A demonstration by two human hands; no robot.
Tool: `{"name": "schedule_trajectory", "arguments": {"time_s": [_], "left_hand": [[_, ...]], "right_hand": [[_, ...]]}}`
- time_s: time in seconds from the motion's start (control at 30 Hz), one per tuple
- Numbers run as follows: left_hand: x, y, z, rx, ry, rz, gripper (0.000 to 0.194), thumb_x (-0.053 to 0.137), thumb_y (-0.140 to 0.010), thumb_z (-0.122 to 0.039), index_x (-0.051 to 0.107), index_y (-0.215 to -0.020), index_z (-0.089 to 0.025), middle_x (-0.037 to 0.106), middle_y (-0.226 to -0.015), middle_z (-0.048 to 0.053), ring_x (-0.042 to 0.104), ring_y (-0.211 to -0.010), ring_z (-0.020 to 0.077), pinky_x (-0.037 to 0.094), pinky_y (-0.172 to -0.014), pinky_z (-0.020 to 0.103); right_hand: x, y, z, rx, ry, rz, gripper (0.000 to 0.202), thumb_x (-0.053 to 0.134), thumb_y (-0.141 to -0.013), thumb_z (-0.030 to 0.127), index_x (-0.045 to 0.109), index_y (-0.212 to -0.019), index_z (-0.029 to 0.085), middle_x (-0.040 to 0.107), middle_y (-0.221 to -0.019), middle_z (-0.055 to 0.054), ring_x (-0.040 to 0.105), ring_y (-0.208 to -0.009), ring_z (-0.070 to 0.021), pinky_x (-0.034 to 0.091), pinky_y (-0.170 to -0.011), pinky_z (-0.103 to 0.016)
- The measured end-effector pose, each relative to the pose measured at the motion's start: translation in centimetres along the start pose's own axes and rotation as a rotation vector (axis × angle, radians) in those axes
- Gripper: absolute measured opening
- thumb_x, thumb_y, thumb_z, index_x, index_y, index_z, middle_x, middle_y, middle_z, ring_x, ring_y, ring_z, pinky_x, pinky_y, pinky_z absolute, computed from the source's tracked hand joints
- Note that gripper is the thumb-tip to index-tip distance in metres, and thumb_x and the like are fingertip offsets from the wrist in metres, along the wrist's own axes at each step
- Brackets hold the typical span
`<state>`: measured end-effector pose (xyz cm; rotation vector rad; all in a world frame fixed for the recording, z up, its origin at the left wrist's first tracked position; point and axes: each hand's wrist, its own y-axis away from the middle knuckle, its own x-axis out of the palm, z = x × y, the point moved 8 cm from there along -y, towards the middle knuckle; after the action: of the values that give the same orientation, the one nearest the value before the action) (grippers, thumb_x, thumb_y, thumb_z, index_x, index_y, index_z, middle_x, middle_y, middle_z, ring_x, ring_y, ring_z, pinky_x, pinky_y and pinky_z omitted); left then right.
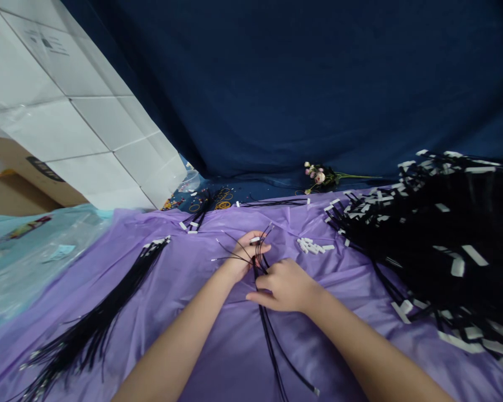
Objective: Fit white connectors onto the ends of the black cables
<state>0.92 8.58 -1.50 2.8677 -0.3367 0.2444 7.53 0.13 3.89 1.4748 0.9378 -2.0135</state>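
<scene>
My left hand (248, 255) is closed around several thin black cords (267, 329) above the middle of the purple cloth. A small white end piece (255, 240) shows at its fingers, and loose cord ends with pale tips fan out past the hand. Just below it, my right hand (288, 283) has its fingers curled on the same cords, its thumb pointing left. The lower lengths hang down toward me. Beyond my right hand lies a small heap of white pieces (312, 245).
The purple cloth (184, 279) carries a bundle of black cords (121, 298) on the left and a large white-tagged pile (427, 223) on the right. Artificial flowers (319, 177) lie by a dark blue curtain (302, 84). White boxes (79, 128) are stacked at upper left.
</scene>
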Motion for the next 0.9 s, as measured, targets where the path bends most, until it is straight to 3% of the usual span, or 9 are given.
{"name": "schedule_trajectory", "arguments": {"time_s": [0.13,0.3,0.53,0.7,0.9], "left_hand": [[0.4,0.3,-0.3,-0.005,-0.058,0.019,0.054,0.08,-0.057,-0.022,0.054,-0.105,-0.017,0.052,-0.063,-0.008,0.038,-0.035,0.0033,0.03,-0.033,0.019],[0.7,0.6,-0.6,0.006,-0.066,0.017,0.062,0.081,-0.054,-0.018,0.051,-0.109,-0.019,0.056,-0.075,-0.006,0.042,-0.036,0.0027,0.033,-0.034,0.019],[0.3,0.2,-0.1,0.012,-0.074,-0.012,0.06,0.081,-0.058,-0.024,0.051,-0.109,-0.019,0.059,-0.073,-0.004,0.047,-0.035,0.0056,0.038,-0.034,0.02],[0.5,0.3,-0.1,-0.057,-0.107,0.001,0.055,0.077,-0.066,-0.031,0.051,-0.112,-0.017,0.064,-0.067,0.0,0.052,-0.038,0.0104,0.039,-0.035,0.02],[0.6,0.6,-0.2,-0.075,-0.012,0.047,0.069,0.079,-0.064,-0.025,0.045,-0.123,-0.019,0.066,-0.068,0.0,0.058,-0.045,0.0123,0.045,-0.043,0.021]], "right_hand": [[0.2,0.1,0.9,-0.068,0.033,-0.04,0.055,0.044,-0.087,0.064,0.071,-0.071,0.019,0.064,-0.056,-0.005,0.056,-0.053,-0.0147,0.018,-0.051,-0.027],[-0.1,0.2,1.1,-0.103,0.082,-0.075,0.054,0.044,-0.087,0.063,0.072,-0.075,0.018,0.063,-0.055,-0.005,0.057,-0.053,-0.0161,0.022,-0.05,-0.027],[-0.4,0.2,0.8,-0.084,0.114,-0.083,0.056,0.041,-0.088,0.064,0.072,-0.078,0.018,0.063,-0.056,-0.006,0.058,-0.053,-0.0175,0.023,-0.05,-0.028],[-0.7,0.2,0.8,-0.082,0.113,-0.078,0.054,0.042,-0.088,0.062,0.071,-0.075,0.018,0.063,-0.056,-0.006,0.058,-0.054,-0.0171,0.022,-0.05,-0.028],[-2.0,0.2,-0.3,0.019,0.104,-0.195,0.05,0.046,-0.089,0.055,0.068,-0.066,0.017,0.06,-0.054,-0.005,0.053,-0.05,-0.0127,0.018,-0.05,-0.027]]}}
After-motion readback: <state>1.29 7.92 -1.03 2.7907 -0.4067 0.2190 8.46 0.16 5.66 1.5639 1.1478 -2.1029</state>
